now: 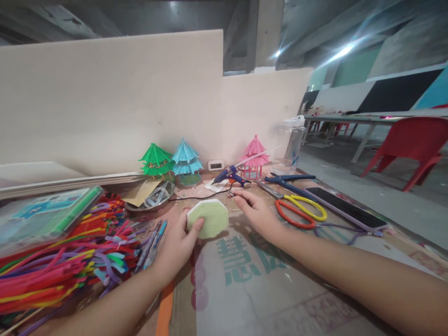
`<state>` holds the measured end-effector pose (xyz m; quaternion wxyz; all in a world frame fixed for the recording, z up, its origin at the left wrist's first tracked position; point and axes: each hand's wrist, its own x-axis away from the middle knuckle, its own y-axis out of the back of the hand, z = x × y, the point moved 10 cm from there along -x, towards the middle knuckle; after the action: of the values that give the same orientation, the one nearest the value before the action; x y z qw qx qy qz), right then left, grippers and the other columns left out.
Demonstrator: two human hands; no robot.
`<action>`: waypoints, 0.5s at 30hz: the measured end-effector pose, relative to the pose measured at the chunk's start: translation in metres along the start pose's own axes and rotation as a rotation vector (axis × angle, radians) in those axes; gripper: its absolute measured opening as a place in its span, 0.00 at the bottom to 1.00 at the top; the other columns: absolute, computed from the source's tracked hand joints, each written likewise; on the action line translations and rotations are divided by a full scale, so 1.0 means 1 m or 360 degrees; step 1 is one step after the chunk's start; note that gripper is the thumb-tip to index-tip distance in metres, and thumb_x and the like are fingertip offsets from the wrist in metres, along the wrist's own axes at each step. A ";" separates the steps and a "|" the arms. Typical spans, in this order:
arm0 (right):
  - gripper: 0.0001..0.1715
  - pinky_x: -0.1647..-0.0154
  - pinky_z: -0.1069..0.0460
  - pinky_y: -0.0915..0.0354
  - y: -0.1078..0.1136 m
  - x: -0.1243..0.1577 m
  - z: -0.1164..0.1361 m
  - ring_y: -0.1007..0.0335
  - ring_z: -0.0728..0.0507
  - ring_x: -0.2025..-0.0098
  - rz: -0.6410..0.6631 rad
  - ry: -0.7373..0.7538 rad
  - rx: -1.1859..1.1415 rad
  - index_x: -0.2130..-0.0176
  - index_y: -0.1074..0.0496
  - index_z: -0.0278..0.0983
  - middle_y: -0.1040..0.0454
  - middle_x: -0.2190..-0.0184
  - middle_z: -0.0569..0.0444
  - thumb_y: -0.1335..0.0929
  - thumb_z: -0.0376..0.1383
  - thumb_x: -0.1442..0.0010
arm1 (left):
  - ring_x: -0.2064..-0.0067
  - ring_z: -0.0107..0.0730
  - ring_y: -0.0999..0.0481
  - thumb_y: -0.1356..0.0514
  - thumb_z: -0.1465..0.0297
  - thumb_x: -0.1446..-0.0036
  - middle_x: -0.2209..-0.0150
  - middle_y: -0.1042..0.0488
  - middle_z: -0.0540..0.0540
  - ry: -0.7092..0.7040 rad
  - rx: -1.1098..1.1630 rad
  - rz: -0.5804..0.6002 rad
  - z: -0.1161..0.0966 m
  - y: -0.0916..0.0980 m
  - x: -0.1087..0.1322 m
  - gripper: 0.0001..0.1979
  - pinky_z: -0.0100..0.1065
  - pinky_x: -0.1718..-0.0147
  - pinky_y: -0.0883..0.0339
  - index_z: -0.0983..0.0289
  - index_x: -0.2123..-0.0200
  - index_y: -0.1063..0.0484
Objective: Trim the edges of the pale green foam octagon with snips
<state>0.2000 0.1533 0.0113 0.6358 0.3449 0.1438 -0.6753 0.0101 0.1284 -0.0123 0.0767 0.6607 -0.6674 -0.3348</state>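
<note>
My left hand [184, 240] grips a pale green octagonal piece [212, 219] with a white edge, thumb on its face, above the table. To its right, my right hand [257, 210] has thumb and fingers pinched together near a black cable [201, 197]; whatever lies between the fingertips is too small to make out. Just beyond that hand lies a blue glue gun [233, 176] on a white scrap. Scissors [301, 211] with red and yellow handles rest beside the right forearm.
Green [157, 161], blue [187, 161] and pink [255, 156] pavilion models stand along the back board. Pipe cleaners [70, 266] and a plastic case [49, 214] fill the left. Pliers [289, 178], a phone [345, 207] and a bottle [294, 144] are at right.
</note>
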 end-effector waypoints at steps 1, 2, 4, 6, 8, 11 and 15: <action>0.14 0.61 0.48 0.32 -0.003 -0.001 -0.004 0.27 0.43 0.62 0.0035 -0.0048 -0.0029 0.62 0.26 0.35 0.23 0.65 0.50 0.37 0.40 0.42 | 0.76 0.30 0.28 0.49 0.56 0.43 0.70 0.30 0.50 0.0070 0.0067 0.0049 0.005 -0.003 -0.001 0.18 0.30 0.79 0.36 0.62 0.57 0.36; 0.15 0.61 0.48 0.32 -0.006 -0.001 -0.007 0.28 0.43 0.63 0.0074 -0.0077 -0.0056 0.63 0.26 0.35 0.23 0.66 0.50 0.37 0.41 0.42 | 0.79 0.28 0.29 0.49 0.54 0.43 0.70 0.31 0.49 0.0126 0.0125 0.0092 0.010 -0.006 -0.001 0.19 0.29 0.81 0.37 0.63 0.56 0.36; 0.15 0.61 0.49 0.33 -0.011 0.000 -0.007 0.28 0.43 0.63 0.0128 -0.0098 -0.0123 0.64 0.27 0.35 0.23 0.67 0.51 0.38 0.41 0.42 | 0.81 0.26 0.30 0.48 0.53 0.44 0.69 0.31 0.49 0.0192 0.0210 0.0129 0.014 -0.010 -0.002 0.22 0.29 0.83 0.37 0.63 0.55 0.37; 0.15 0.62 0.50 0.33 -0.015 0.002 -0.006 0.29 0.44 0.64 0.0162 -0.0120 -0.0193 0.63 0.27 0.34 0.23 0.66 0.51 0.36 0.41 0.44 | 0.80 0.26 0.30 0.47 0.52 0.45 0.68 0.30 0.50 0.0201 0.0269 0.0124 0.014 -0.010 -0.003 0.23 0.29 0.82 0.35 0.64 0.55 0.37; 0.15 0.65 0.51 0.34 -0.020 0.004 -0.007 0.30 0.45 0.66 0.0204 -0.0186 -0.0219 0.63 0.28 0.34 0.24 0.67 0.52 0.34 0.41 0.47 | 0.77 0.27 0.29 0.46 0.53 0.46 0.66 0.29 0.52 0.0183 0.0330 0.0131 0.012 -0.011 -0.003 0.23 0.29 0.80 0.33 0.64 0.54 0.37; 0.12 0.69 0.53 0.36 -0.027 0.007 -0.012 0.32 0.47 0.70 0.0301 -0.0303 -0.0167 0.67 0.28 0.34 0.26 0.72 0.55 0.33 0.40 0.49 | 0.71 0.32 0.27 0.46 0.54 0.46 0.66 0.28 0.52 0.0140 0.0328 0.0117 0.008 -0.010 -0.003 0.23 0.30 0.77 0.31 0.64 0.53 0.36; 0.09 0.71 0.54 0.38 -0.031 0.009 -0.011 0.34 0.48 0.73 0.0369 -0.0304 -0.0089 0.70 0.28 0.35 0.29 0.75 0.56 0.34 0.39 0.48 | 0.67 0.34 0.27 0.45 0.56 0.46 0.68 0.27 0.52 0.0040 0.0084 0.0037 0.003 -0.003 -0.003 0.20 0.31 0.70 0.33 0.64 0.57 0.31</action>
<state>0.1733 0.1581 -0.0098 0.7297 0.2755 0.0606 -0.6228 0.0109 0.1329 -0.0155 0.0716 0.6588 -0.6828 -0.3077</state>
